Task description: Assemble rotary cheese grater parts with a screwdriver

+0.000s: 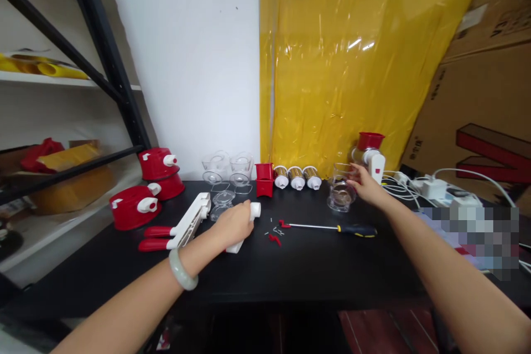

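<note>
My left hand [235, 225] is closed around a white plastic part [255, 210], whose round end sticks out past the fingers; its lower end shows below the hand. Over on the right, my right hand [365, 183] has its fingers at the upper side of a clear plastic housing [341, 202], which stands upright on the table. Between the hands lie a screwdriver [357, 230] with a dark blue and yellow handle, small red pieces [274, 239] and several loose screws [277, 230]. Left of my left hand are white arms [193, 220] with red grips.
Red round bases [135, 207] are grouped at the left. Along the wall stand clear housings [241, 168], red hoppers [264, 180] and grater drums [296, 177]. An assembled red-and-white grater [375, 160], white cables [400, 185] and a large carton [477, 99] are at right.
</note>
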`<control>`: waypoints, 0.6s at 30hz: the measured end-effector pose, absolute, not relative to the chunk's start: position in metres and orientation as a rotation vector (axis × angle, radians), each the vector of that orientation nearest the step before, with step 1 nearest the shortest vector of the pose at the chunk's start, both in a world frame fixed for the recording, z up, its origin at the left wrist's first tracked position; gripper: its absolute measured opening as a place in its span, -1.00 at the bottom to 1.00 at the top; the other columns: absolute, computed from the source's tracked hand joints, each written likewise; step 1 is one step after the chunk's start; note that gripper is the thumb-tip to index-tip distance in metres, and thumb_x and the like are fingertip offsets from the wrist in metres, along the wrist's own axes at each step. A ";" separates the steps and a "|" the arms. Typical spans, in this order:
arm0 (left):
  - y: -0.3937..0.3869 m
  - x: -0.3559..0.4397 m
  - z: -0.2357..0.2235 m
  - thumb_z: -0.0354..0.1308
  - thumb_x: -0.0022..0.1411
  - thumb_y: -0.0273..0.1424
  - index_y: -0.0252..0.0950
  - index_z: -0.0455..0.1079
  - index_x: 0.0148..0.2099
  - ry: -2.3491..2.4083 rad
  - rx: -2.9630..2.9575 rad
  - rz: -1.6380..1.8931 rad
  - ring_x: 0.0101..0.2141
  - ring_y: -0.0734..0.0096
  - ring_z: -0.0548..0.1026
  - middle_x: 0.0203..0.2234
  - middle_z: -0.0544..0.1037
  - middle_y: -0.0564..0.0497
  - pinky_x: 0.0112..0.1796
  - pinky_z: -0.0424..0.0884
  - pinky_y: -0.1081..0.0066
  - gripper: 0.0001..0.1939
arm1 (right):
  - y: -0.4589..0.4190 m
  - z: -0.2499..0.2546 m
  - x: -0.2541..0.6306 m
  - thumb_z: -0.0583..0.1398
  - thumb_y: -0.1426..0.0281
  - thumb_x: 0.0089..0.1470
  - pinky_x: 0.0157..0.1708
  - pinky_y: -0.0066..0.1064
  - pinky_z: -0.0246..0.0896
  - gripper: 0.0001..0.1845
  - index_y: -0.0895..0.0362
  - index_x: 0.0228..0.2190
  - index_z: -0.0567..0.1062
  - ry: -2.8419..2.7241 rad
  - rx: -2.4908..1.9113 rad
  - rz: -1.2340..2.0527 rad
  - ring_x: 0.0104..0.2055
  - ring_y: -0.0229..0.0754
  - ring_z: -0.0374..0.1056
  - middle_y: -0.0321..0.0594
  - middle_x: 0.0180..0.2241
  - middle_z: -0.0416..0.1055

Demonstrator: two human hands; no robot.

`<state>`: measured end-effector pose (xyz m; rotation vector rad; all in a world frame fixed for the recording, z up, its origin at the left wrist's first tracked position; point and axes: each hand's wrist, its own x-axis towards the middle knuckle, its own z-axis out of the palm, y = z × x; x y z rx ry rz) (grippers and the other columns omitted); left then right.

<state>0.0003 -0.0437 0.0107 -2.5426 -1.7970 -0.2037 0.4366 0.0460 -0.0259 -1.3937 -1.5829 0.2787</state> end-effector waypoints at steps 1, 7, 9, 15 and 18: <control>-0.042 0.000 0.015 0.02 0.18 -0.41 -0.47 0.28 0.08 -1.795 -2.547 -0.230 -0.12 -0.10 0.54 -0.14 0.53 -0.37 -0.16 0.38 0.15 -0.58 | 0.049 -0.023 0.438 0.20 0.41 0.01 0.06 -0.04 0.31 -0.34 0.10 0.16 0.20 -1.607 -1.427 0.268 0.02 0.02 0.42 0.01 -0.05 0.44; -0.022 0.001 0.042 0.10 0.12 -0.31 -0.30 0.28 0.17 -1.851 -2.835 -0.732 -0.16 0.03 0.54 -0.13 0.55 -0.19 -0.18 0.39 0.22 -0.46 | 0.079 -0.007 0.439 0.20 0.48 0.02 0.05 -0.11 0.30 -0.36 0.10 0.16 0.28 -1.697 -1.560 0.202 -0.05 0.00 0.47 -0.03 -0.14 0.53; -0.015 0.003 0.040 0.12 0.10 -0.31 -0.27 0.28 0.16 -1.962 -3.034 -0.984 -0.29 0.17 0.55 -0.16 0.55 -0.13 -0.29 0.42 0.29 -0.45 | 0.088 -0.006 0.437 0.20 0.52 0.00 0.06 -0.11 0.29 -0.35 0.10 0.16 0.28 -1.689 -1.573 0.184 -0.02 -0.01 0.45 -0.03 -0.11 0.52; -0.014 -0.003 0.027 0.15 0.09 -0.30 -0.28 0.08 0.24 -2.263 -3.275 -1.502 -0.46 0.37 0.48 -0.29 0.59 -0.07 -0.44 0.37 0.42 -0.32 | 0.103 -0.008 0.431 0.14 0.57 0.02 0.10 -0.11 0.27 -0.31 0.17 0.20 0.22 -1.608 -1.599 0.153 0.08 -0.02 0.40 0.06 0.00 0.46; -0.017 -0.005 0.027 0.14 0.09 -0.31 -0.28 0.09 0.21 -2.288 -3.207 -1.579 -0.52 0.43 0.43 -0.36 0.57 -0.01 -0.48 0.31 0.46 -0.36 | 0.093 -0.005 0.424 0.18 0.49 0.02 0.12 -0.02 0.23 -0.28 0.24 0.22 0.16 -1.552 -1.578 -0.011 0.12 0.07 0.35 0.17 0.06 0.39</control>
